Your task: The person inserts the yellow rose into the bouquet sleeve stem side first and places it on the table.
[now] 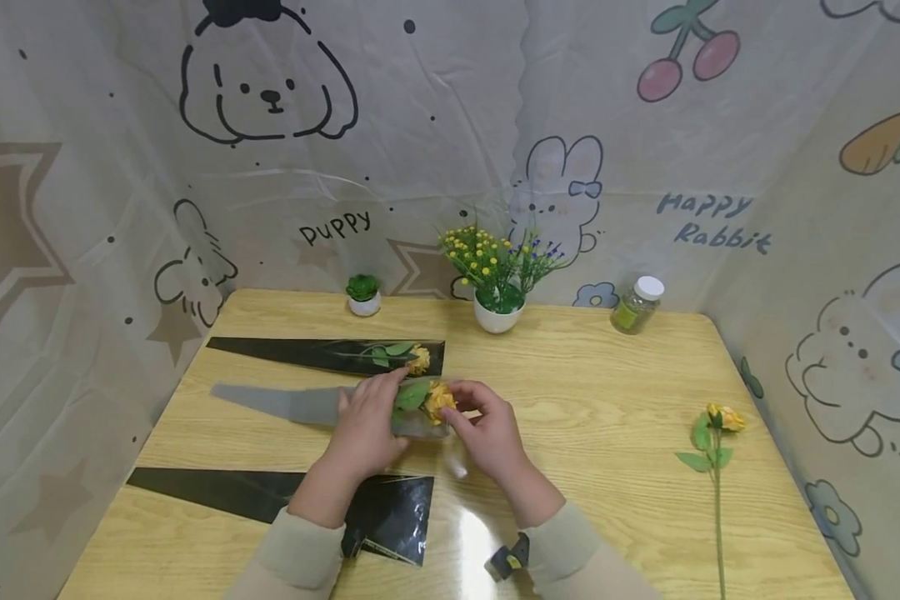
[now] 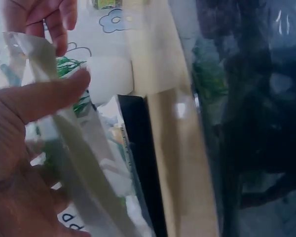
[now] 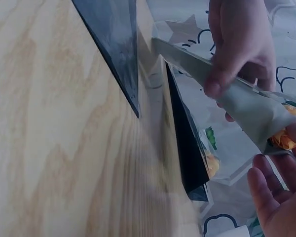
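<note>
My left hand (image 1: pixel 367 421) grips a long tapered grey flower sleeve (image 1: pixel 300 406), thumb on one face and fingers on the other, as the right wrist view shows. A yellow artificial rose (image 1: pixel 440 400) with green leaves lies inside the sleeve, its head at the wide mouth. At that mouth my right hand (image 1: pixel 495 433) pinches the rose head between thumb and fingers. The sleeve is lifted off the table in the right wrist view (image 3: pixel 246 108). Most of the stem is hidden by the sleeve and my left hand.
Behind lies a black sleeve (image 1: pixel 307 354) holding another yellow rose (image 1: pixel 418 359). A black sleeve (image 1: pixel 217 492) lies in front, under my left forearm. A loose rose (image 1: pixel 717 467) is at the right. A small succulent (image 1: pixel 363 296), potted flowers (image 1: pixel 499 312) and a lidded jar (image 1: pixel 636 306) line the back.
</note>
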The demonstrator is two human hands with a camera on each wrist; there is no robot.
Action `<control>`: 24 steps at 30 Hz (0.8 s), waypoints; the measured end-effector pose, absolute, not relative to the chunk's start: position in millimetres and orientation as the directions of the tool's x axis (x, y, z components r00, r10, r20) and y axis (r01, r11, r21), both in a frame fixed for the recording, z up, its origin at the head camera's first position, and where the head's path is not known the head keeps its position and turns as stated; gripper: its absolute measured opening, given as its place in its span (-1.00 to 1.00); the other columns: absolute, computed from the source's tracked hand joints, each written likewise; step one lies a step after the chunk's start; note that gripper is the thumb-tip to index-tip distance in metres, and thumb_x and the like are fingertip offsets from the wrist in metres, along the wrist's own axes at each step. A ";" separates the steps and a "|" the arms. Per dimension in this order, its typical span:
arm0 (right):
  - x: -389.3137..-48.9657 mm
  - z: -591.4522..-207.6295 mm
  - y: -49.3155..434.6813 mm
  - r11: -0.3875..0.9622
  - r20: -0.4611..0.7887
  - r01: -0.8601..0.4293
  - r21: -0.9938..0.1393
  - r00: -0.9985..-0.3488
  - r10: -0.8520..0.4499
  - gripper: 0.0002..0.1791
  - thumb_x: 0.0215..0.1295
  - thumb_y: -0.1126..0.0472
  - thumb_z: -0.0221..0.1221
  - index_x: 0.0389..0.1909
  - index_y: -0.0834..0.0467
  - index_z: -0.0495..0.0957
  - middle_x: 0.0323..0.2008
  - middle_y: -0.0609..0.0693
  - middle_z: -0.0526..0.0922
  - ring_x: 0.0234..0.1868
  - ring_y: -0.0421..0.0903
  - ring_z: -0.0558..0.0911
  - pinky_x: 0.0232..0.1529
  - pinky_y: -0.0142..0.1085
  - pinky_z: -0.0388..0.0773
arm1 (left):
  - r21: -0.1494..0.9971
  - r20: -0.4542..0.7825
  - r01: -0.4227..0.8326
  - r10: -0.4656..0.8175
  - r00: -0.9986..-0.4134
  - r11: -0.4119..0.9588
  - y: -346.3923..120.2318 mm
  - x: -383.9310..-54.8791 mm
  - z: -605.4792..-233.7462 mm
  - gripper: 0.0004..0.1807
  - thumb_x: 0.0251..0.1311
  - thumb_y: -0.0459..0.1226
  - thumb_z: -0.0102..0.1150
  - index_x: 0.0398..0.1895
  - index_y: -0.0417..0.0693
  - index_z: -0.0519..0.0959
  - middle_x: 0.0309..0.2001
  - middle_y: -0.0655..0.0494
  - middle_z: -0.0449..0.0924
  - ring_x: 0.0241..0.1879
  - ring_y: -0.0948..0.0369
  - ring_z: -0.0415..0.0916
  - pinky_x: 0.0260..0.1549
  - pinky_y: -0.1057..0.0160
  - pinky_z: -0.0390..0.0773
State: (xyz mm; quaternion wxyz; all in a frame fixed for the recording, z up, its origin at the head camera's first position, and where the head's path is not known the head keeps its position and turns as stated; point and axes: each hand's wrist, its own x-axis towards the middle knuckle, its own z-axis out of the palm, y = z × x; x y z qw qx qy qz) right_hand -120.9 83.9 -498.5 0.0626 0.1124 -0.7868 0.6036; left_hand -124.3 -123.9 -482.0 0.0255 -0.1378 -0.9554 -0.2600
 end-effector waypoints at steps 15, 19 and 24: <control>-130.4 -494.7 101.7 0.566 0.370 -0.484 -0.667 -0.875 -0.313 -0.60 0.40 0.41 0.17 0.22 0.20 0.64 0.05 0.05 0.72 0.05 0.05 0.70 0.00 -0.04 0.68 | 0.484 0.133 0.269 0.233 -0.963 0.833 -124.0 -129.1 -489.1 -0.11 -0.13 -0.41 0.62 0.40 -0.06 0.48 0.23 -0.08 0.58 0.30 -0.17 0.45 0.32 -0.57 0.11; -134.2 -492.4 105.4 0.660 0.368 -0.521 -0.541 -0.852 -0.371 -0.76 0.41 0.38 0.26 0.04 0.15 0.67 -0.02 0.01 0.72 0.07 0.05 0.69 0.10 -0.02 0.63 | 0.474 0.123 0.269 0.240 -0.963 0.838 -124.9 -129.4 -488.6 -0.11 -0.12 -0.41 0.61 0.40 -0.06 0.48 0.22 -0.08 0.58 0.29 -0.17 0.45 0.32 -0.57 0.11; -139.5 -495.2 109.3 0.643 0.345 -0.504 -0.576 -0.863 -0.368 -0.86 0.40 0.42 0.31 -0.22 0.10 0.68 -0.12 -0.02 0.71 0.00 0.02 0.70 0.07 -0.05 0.65 | 0.480 0.096 0.258 0.243 -0.965 0.838 -126.6 -130.7 -488.6 -0.11 -0.12 -0.44 0.60 0.41 -0.05 0.49 0.23 -0.08 0.57 0.30 -0.17 0.44 0.34 -0.56 0.07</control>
